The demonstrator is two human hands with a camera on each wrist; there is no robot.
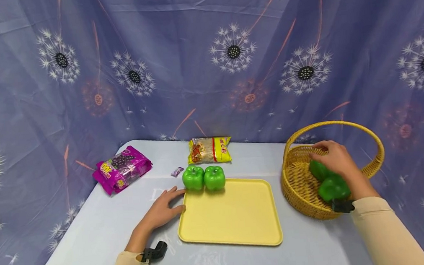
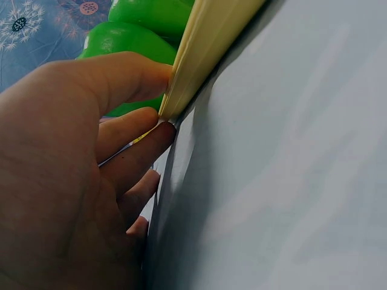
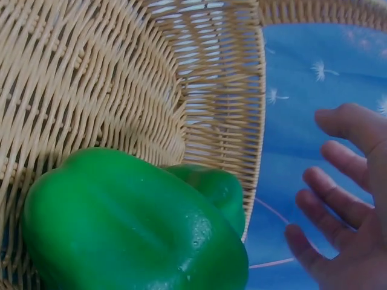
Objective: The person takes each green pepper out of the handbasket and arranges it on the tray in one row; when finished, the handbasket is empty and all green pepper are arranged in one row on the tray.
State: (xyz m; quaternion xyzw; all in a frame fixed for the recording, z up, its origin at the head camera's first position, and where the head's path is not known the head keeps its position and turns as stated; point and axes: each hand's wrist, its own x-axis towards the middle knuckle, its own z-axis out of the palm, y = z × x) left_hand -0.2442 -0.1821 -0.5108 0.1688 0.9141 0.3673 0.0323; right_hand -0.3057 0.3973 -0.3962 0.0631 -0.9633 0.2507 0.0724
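Observation:
My left hand (image 1: 163, 210) lies by the left edge of the yellow tray (image 1: 234, 214), fingers loosely extended. In the left wrist view, its thumb and fingertips touch the tray's rim (image 2: 187, 57). Two green bell peppers (image 1: 193, 178) (image 1: 214, 178) sit side by side at the tray's far left corner. My right hand (image 1: 336, 157) is over the wicker basket (image 1: 296, 184), fingers spread and holding nothing. Inside the basket are two more green bell peppers (image 1: 334, 188) (image 3: 214, 190), apart from the right hand's fingers in the right wrist view.
A purple snack bag (image 1: 124, 169) lies at the table's far left. Near it is a small purple wrapped candy (image 1: 177, 171). Behind the tray lies a yellow food packet (image 1: 209, 150). The basket's tall handle (image 1: 332, 123) arches over its opening. A dandelion-print curtain (image 1: 190, 58) hangs behind.

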